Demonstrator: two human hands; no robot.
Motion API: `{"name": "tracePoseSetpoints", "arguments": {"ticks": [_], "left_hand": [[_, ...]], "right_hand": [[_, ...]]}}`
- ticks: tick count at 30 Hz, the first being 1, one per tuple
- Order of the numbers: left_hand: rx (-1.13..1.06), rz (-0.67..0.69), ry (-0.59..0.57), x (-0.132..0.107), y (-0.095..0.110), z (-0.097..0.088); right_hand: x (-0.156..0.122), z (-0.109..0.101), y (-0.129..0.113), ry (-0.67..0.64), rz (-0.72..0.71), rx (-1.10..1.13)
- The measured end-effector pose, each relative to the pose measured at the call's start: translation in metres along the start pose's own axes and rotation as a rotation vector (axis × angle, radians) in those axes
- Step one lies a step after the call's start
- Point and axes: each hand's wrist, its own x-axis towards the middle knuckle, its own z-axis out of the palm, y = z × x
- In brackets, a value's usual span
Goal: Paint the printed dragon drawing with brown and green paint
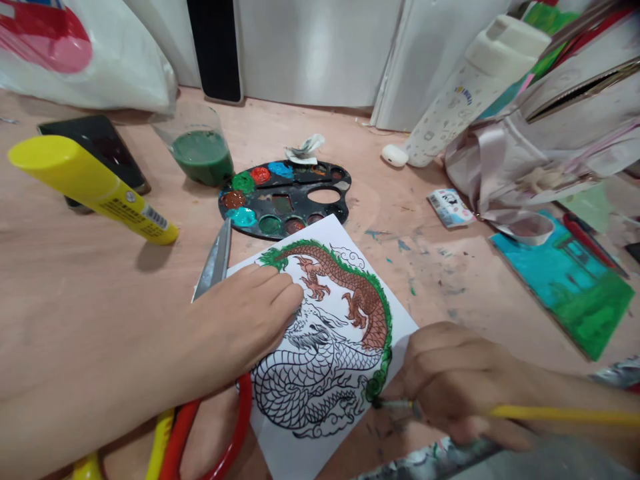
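Note:
A white sheet with a dragon drawing (325,347) lies on the table, its upper body painted brown with a green outline. My left hand (245,320) lies flat on the sheet's left side, fingers together and stretched out, holding it down. My right hand (450,380) pinches a yellow-handled paintbrush (550,415), its tip touching the green edge at the sheet's lower right. A black paint palette (285,197) with several colour wells sits just beyond the sheet.
A cup of green water (200,150), a yellow tube (90,187), a phone (95,150) and scissors with red handles (215,267) lie at left. A bottle (475,87), a bag (550,133) and a painted canvas (570,283) are at right.

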Motion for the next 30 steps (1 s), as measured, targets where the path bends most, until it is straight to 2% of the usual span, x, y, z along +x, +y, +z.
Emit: {"name": "tracePoseSetpoints", "arguments": {"ticks": [3,6,8,9,13,17,18,22,24,27,30], "left_hand": [[0.003,0.01,0.002,-0.0003,0.0002,0.0001],[0.005,0.015,0.001,-0.0002,-0.0009,0.0011],[0.005,0.016,0.004,0.0001,-0.0017,0.0021],[0.006,0.014,0.005,0.0003,-0.002,0.0026],[0.014,0.013,0.017,0.0,-0.001,0.0038],[0.007,0.001,0.012,-0.001,0.0,0.0031],[0.003,0.001,0.006,-0.0012,-0.0002,0.0027],[0.007,0.013,0.011,-0.0012,-0.0005,0.0018],[0.01,0.012,0.013,-0.0007,0.0,0.0018],[0.032,0.014,0.036,0.0002,0.0009,0.0018],[0.043,0.022,0.042,0.0002,0.0006,0.0019]], "right_hand": [[0.0001,-0.0026,-0.0009,0.013,0.1,-0.009],[0.0017,-0.0012,-0.0007,-0.024,-0.019,0.011],[0.0017,0.0005,-0.0007,0.0,-0.071,0.027],[0.0013,0.0007,-0.001,0.016,-0.06,0.027],[-0.0006,-0.0013,-0.002,0.021,0.138,-0.015],[-0.001,-0.0002,-0.0004,0.004,-0.018,-0.003],[-0.0012,0.0,-0.0004,0.043,-0.059,0.004],[-0.0028,-0.0024,-0.0026,0.048,0.14,-0.049],[-0.0035,-0.0029,-0.0036,0.034,0.121,-0.056],[-0.0035,-0.0019,-0.0035,0.012,0.002,-0.06],[-0.0015,-0.0033,-0.0041,0.027,0.07,-0.09]]}}
